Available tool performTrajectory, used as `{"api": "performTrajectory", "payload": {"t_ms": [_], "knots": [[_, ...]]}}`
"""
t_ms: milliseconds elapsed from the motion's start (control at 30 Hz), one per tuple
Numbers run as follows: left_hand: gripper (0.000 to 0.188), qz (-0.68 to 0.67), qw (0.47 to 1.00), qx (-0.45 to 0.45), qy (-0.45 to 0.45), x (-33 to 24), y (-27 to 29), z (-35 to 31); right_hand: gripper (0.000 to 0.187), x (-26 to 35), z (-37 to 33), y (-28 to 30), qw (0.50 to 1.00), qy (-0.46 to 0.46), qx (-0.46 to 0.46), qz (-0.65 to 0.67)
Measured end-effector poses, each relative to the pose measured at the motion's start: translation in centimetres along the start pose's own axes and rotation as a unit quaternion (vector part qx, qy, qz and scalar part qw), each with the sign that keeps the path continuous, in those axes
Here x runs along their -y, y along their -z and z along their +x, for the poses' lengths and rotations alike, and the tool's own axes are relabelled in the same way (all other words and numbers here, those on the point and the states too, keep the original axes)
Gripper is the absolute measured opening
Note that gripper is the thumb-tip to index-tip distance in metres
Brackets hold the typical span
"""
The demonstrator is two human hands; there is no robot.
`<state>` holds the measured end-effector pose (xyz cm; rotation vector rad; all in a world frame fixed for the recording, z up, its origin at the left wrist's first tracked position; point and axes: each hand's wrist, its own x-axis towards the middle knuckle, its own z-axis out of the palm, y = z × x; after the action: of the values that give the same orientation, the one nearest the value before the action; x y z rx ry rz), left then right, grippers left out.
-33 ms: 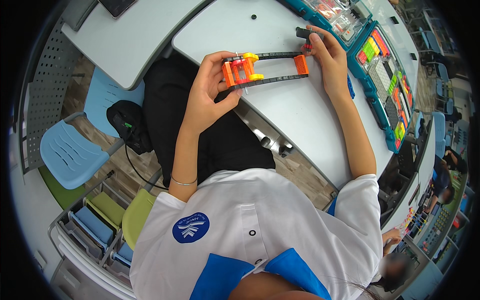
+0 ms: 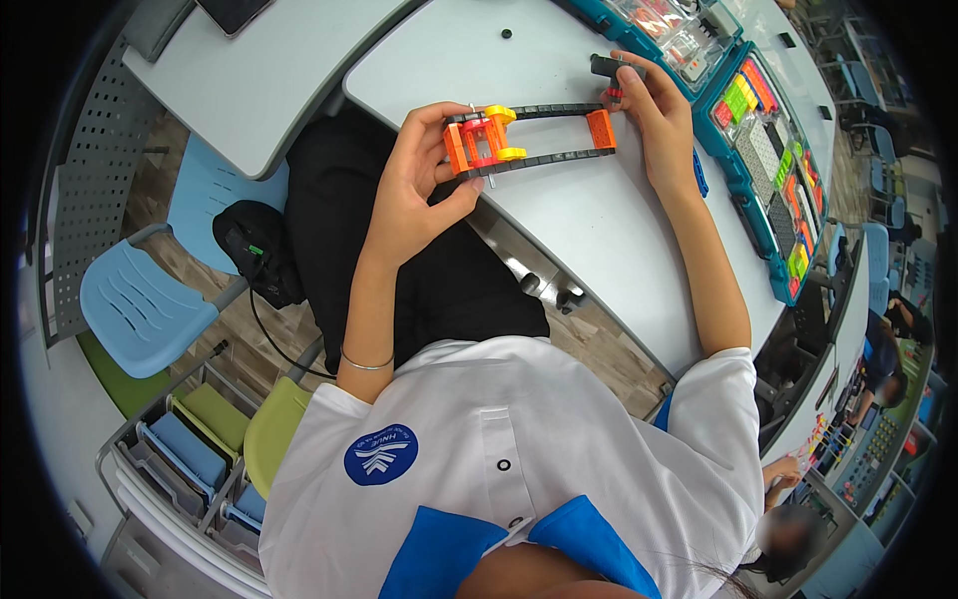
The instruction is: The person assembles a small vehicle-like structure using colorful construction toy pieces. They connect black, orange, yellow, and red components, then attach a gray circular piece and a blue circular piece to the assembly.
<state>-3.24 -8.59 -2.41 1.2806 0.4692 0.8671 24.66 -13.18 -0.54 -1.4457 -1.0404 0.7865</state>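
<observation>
A long building-block frame (image 2: 567,158) has two black side beams, orange blocks at both ends and red and yellow pieces near its left end. My left hand (image 2: 411,190) is closed round that left end, thumb on the near side; thin light pins stick out there. At the frame's right end, my right hand (image 2: 661,112) pinches a small dark block piece (image 2: 605,67) with a red part below it. This piece is close to the orange end block (image 2: 601,130); whether they touch I cannot tell.
A small black round part (image 2: 506,34) lies on the white table (image 2: 589,230). Along the right stands a teal case (image 2: 746,205) of sorted coloured blocks, with a blue piece (image 2: 701,175) beside it. Another table (image 2: 239,90) adjoins on the left, near blue chairs (image 2: 145,304) and a black bag (image 2: 257,250).
</observation>
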Motion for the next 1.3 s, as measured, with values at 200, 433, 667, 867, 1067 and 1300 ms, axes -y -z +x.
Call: {"api": "performTrajectory", "payload": {"t_ms": [200,433,667,867,1067,1300], "knots": [[0.058,0.006,1.000,-0.020,-0.016,0.0,-0.2,0.6,0.046,0.0,0.6,0.0,1.000,0.004,-0.001,-0.010],[0.055,0.416,0.896,-0.074,-0.135,-0.4,-0.6,0.5,0.042,-0.3,0.8,0.4,0.999,0.037,-0.028,0.019],[0.052,0.492,0.842,-0.155,-0.156,-0.1,-0.6,0.2,0.040,-0.2,0.8,0.4,0.998,0.034,-0.025,0.045],[0.059,0.505,0.835,-0.163,-0.142,-0.2,-1.7,-0.3,0.045,-0.5,0.4,-0.3,0.983,0.098,0.002,-0.158],[0.063,0.495,0.846,-0.149,-0.130,0.3,-2.4,-0.9,0.046,-0.3,0.2,-0.9,0.950,0.161,-0.005,-0.266],[0.073,0.445,0.892,-0.069,-0.042,-3.2,0.1,-0.6,0.046,-0.2,-0.1,-0.6,0.956,0.135,-0.006,-0.261]]}}
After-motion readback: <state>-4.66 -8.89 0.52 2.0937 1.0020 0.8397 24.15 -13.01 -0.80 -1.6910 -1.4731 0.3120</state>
